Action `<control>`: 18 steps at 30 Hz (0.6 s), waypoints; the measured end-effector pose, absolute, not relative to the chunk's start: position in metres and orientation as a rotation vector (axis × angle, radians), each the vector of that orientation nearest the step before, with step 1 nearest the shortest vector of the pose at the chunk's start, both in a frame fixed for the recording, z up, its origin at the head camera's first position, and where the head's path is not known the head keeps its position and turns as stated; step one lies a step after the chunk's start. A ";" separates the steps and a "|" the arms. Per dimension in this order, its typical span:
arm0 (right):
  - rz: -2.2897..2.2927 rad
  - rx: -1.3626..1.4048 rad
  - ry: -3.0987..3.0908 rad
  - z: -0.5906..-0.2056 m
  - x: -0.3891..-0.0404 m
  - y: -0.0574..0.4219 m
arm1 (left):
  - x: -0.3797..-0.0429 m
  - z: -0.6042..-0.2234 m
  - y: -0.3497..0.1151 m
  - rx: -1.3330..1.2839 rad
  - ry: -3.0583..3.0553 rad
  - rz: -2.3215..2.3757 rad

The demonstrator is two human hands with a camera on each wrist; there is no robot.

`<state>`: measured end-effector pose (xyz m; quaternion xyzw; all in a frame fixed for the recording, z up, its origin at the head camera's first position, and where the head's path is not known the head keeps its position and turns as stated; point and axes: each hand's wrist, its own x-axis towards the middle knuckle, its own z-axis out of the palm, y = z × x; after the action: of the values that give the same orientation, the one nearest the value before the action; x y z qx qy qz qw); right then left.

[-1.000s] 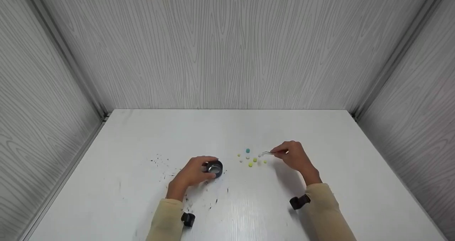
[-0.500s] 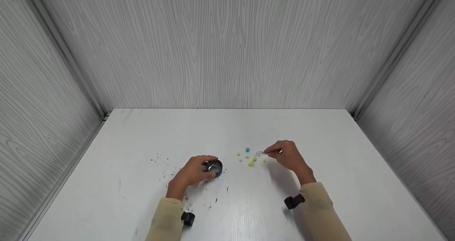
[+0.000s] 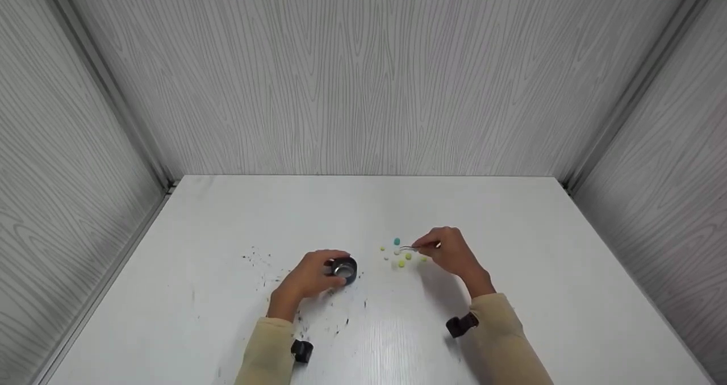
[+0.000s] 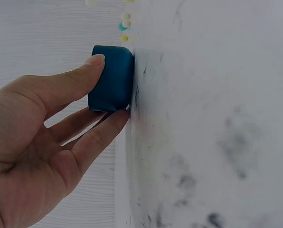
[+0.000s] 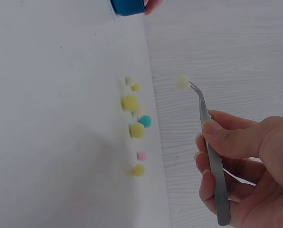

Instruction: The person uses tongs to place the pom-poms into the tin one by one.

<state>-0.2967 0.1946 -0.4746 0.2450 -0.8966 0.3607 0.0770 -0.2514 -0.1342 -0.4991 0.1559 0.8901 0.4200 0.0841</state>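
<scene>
My left hand (image 3: 310,274) holds a small dark blue cup (image 4: 112,78) at the table surface, thumb on one side and fingers on the other. Seen from the head, the round metallic inside of the cup faces up. In my right hand (image 5: 248,147) is a pair of steel tweezers (image 5: 221,190) with bent tips, pinched between thumb and fingers. A pale cream pom-pom (image 5: 182,82) sits at the tweezer tips, raised off the table. Below lie several small pom-poms, among them a teal one (image 3: 397,241), a yellow one (image 3: 401,263) and a pink one (image 5: 141,156).
The white tabletop (image 3: 255,209) carries dark smudges (image 3: 258,257) left of and below the left hand. Wood-grain panels (image 3: 363,78) enclose the table at the back and on both sides. A black wrist camera (image 3: 302,351) is strapped to the left sleeve.
My right hand has moved left with the tweezers, whose tips now overlap the scattered pom-poms in the head view. The left hand and the cup have stayed in place.
</scene>
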 end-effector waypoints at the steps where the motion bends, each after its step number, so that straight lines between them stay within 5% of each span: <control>1: 1.081 0.745 -2.682 -0.475 -0.297 0.193 | -0.252 -0.499 -0.134 0.465 2.656 1.254; 18: 1.163 0.822 -2.671 -0.479 -0.296 0.171 | -0.250 -0.497 -0.133 0.417 2.647 1.260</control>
<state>-0.2957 0.1706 -0.4789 0.2712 -0.8809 0.3836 0.0575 -0.2505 -0.1331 -0.4974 0.1404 0.8902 0.4238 0.0902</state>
